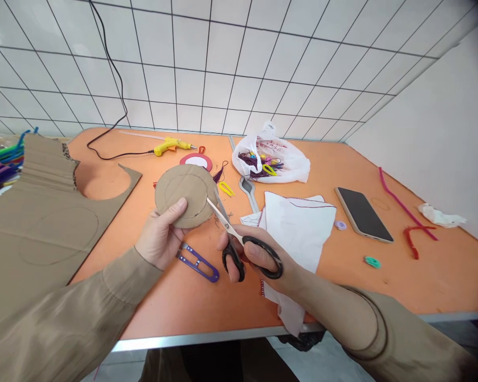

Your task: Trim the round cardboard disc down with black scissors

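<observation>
A round cardboard disc [189,191] with a circle drawn on it is pinched in my left hand [163,233], thumb on its face. My right hand [263,254] has its fingers through the black handles of a pair of scissors [227,225]. The scissors' blades are parted and reach the right edge of the disc. Beneath the hands, a purple thread snipper [199,262] lies on the orange table [175,313]. White cloth [297,228] with dark red stitching lies beside and partly behind my right hand.
Large cut cardboard [43,228] covers the left side. Farther back are a yellow glue gun [171,146] with its cord, a red-rimmed roll [203,159] and a plastic bag [290,162] of threads. A phone [364,214], buttons and pipe cleaners [402,201] lie at right.
</observation>
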Demonstrator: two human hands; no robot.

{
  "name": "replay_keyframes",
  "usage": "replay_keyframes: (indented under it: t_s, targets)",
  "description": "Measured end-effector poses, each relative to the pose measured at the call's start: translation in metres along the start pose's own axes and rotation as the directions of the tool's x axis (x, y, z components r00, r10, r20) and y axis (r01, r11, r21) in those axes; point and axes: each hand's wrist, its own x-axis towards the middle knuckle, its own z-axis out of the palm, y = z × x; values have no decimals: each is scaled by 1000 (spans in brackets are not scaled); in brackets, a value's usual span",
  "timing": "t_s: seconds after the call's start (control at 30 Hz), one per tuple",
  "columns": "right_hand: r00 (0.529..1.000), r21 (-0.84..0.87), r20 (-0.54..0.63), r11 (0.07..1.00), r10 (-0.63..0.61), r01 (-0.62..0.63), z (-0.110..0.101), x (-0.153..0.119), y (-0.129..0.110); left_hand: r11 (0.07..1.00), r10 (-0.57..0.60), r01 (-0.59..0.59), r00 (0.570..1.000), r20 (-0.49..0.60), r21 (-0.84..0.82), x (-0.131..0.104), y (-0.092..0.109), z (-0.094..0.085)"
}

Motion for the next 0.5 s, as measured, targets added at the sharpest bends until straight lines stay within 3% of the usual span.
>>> replay_keyframes:
  t_s: [0.5]
  targets:
    - [1000, -52, 4, 998, -19, 19, -1, 1, 2, 998, 64, -64, 998, -18, 0, 2, -4, 0]
